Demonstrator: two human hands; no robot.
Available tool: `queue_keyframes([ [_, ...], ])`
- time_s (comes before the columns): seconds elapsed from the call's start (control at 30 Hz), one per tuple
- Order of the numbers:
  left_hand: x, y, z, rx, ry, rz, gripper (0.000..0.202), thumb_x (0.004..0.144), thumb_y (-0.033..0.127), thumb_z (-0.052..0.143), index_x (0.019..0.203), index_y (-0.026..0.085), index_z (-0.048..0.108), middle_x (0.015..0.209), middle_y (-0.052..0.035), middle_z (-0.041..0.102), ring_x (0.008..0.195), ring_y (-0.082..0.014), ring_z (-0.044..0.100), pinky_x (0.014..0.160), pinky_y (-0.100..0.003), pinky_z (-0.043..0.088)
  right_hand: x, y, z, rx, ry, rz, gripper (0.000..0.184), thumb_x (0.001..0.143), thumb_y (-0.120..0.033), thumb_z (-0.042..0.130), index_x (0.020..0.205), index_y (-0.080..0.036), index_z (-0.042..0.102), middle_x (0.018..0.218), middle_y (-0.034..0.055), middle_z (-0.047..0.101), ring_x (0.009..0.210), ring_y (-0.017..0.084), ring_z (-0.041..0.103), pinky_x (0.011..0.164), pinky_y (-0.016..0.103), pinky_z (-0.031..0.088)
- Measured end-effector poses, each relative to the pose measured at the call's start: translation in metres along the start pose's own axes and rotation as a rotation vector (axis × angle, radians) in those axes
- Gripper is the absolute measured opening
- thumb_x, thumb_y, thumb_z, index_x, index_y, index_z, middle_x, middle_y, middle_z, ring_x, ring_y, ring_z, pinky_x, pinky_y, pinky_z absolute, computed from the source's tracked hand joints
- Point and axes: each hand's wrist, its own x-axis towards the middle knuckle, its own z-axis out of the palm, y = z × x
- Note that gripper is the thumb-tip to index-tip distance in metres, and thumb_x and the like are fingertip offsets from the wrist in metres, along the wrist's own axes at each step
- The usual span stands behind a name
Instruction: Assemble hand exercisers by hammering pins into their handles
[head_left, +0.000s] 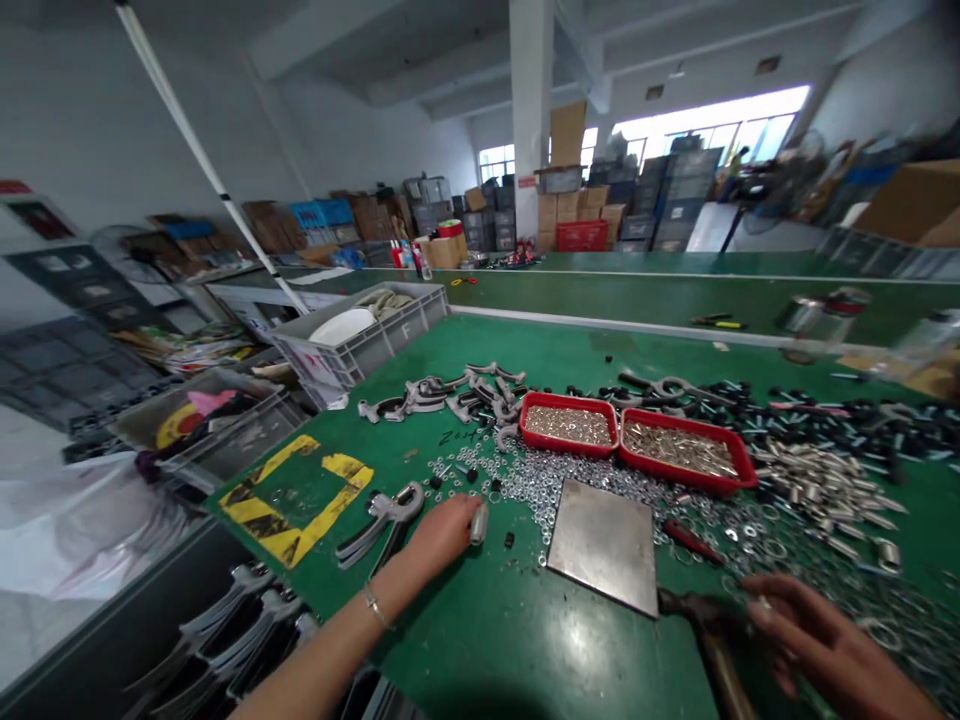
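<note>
My left hand (444, 532) is closed around a short silvery metal cylinder (478, 524) just above the green tabletop. Beside that wrist lies a grey and black pipe-cutter-like tool (390, 515) with a curved jaw. At the right, my right hand (817, 625) is closed in a pinch, with a tiny pale thing between thumb and finger that is too small to name. Under and left of that hand lies a hammer (716, 640), its head near a square steel plate (604, 545). A small black part (509, 540) rests between the left hand and the plate.
Red trays (686, 452) of small metal pins stand behind the plate. Loose washers (532, 480), metal cylinders (817, 485) and black-headed screws (795, 415) spread around them. A red-handled tool (694, 541) lies right of the plate. Grey crates (360, 340) line the left edge.
</note>
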Motion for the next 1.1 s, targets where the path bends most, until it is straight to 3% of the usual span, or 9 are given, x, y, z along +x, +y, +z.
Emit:
queue_keyframes([
  [0.17, -0.005, 0.003, 0.02, 0.115, -0.03, -0.003, 0.033, 0.086, 0.004, 0.038, 0.107, 0.015, 0.061, 0.11, -0.0168, 0.061, 0.099, -0.028, 0.062, 0.088, -0.037, 0.045, -0.035, -0.03, 0.093, 0.361, -0.323, 0.153, 0.046, 0.077, -0.067, 0.064, 0.087, -0.024, 0.051, 0.048, -0.0117, 0.036, 0.037, 0.005, 0.026, 0.037, 0.018, 0.02],
  [0.23, -0.004, 0.005, 0.017, 0.104, -0.019, 0.011, 0.035, 0.084, 0.002, 0.039, 0.108, 0.014, 0.061, 0.11, -0.0168, 0.061, 0.102, -0.028, 0.061, 0.09, -0.037, 0.044, -0.034, -0.032, 0.116, 0.413, -0.4, 0.105, 0.046, 0.077, -0.065, 0.066, 0.085, -0.023, 0.05, 0.046, -0.0128, 0.034, 0.036, 0.004, 0.024, 0.037, 0.018, 0.019],
  [0.3, -0.005, 0.009, 0.013, 0.007, 0.021, 0.042, 0.036, 0.083, 0.003, 0.043, 0.11, 0.016, 0.062, 0.111, -0.0148, 0.061, 0.103, -0.0258, 0.061, 0.092, -0.035, 0.044, -0.032, -0.037, 0.128, 0.447, -0.456, 0.033, 0.044, 0.077, -0.061, 0.069, 0.09, -0.021, 0.053, 0.05, -0.0104, 0.044, 0.039, 0.006, 0.037, 0.04, 0.019, 0.028],
  [0.4, -0.014, 0.026, 0.009, -0.464, 0.08, 0.074, 0.02, 0.087, 0.02, 0.053, 0.104, 0.017, 0.065, 0.094, -0.0093, 0.067, 0.086, -0.0215, 0.066, 0.082, -0.031, 0.049, -0.034, -0.052, 0.132, 0.538, -0.48, -0.009, 0.041, 0.078, -0.053, 0.072, 0.096, -0.019, 0.056, 0.061, -0.007, 0.052, 0.049, 0.008, 0.048, 0.047, 0.02, 0.04],
  [0.5, -0.03, 0.058, 0.017, -1.053, -0.03, 0.072, 0.028, 0.087, 0.041, 0.06, 0.092, 0.014, 0.063, 0.067, -0.0027, 0.065, 0.059, -0.0169, 0.064, 0.061, -0.026, 0.049, -0.039, -0.066, 0.133, 0.647, -0.475, -0.004, 0.037, 0.079, -0.049, 0.074, 0.089, -0.017, 0.058, 0.062, -0.0063, 0.049, 0.05, 0.007, 0.043, 0.046, 0.021, 0.042],
  [0.6, -0.042, 0.092, 0.035, -1.383, -0.101, 0.052, 0.032, 0.082, 0.045, 0.067, 0.084, 0.014, 0.062, 0.066, -0.0026, 0.066, 0.051, -0.0139, 0.062, 0.053, -0.023, 0.048, -0.044, -0.071, 0.133, 0.717, -0.503, 0.014, 0.033, 0.081, -0.047, 0.072, 0.082, -0.017, 0.057, 0.06, -0.0059, 0.048, 0.049, 0.007, 0.04, 0.045, 0.02, 0.041],
  [0.73, -0.044, 0.115, 0.058, -1.545, -0.137, -0.002, 0.032, 0.082, 0.044, 0.069, 0.083, 0.012, 0.063, 0.062, -0.0032, 0.065, 0.05, -0.0135, 0.061, 0.051, -0.023, 0.048, -0.045, -0.067, 0.133, 0.813, -0.532, 0.039, 0.028, 0.083, -0.042, 0.072, 0.081, -0.017, 0.058, 0.06, -0.0063, 0.046, 0.047, 0.006, 0.035, 0.043, 0.018, 0.04],
  [0.87, -0.046, 0.118, 0.066, -1.597, -0.178, 0.002, 0.031, 0.083, 0.043, 0.068, 0.084, 0.012, 0.062, 0.064, -0.0043, 0.065, 0.051, -0.013, 0.061, 0.052, -0.023, 0.049, -0.043, -0.062, 0.131, 0.907, -0.548, 0.117, 0.026, 0.083, -0.036, 0.073, 0.077, -0.016, 0.059, 0.062, -0.0058, 0.047, 0.046, 0.004, 0.035, 0.04, 0.015, 0.038],
  [1.1, -0.048, 0.122, 0.077, -1.657, -0.128, -0.03, 0.031, 0.083, 0.044, 0.069, 0.083, 0.013, 0.061, 0.067, -0.0036, 0.065, 0.049, -0.0118, 0.059, 0.051, -0.025, 0.051, -0.044, -0.057, 0.134, 1.124, -0.617, 0.292, 0.021, 0.076, -0.028, 0.082, 0.082, -0.014, 0.067, 0.069, -0.0021, 0.054, 0.053, 0.001, 0.043, 0.048, 0.009, 0.038],
])
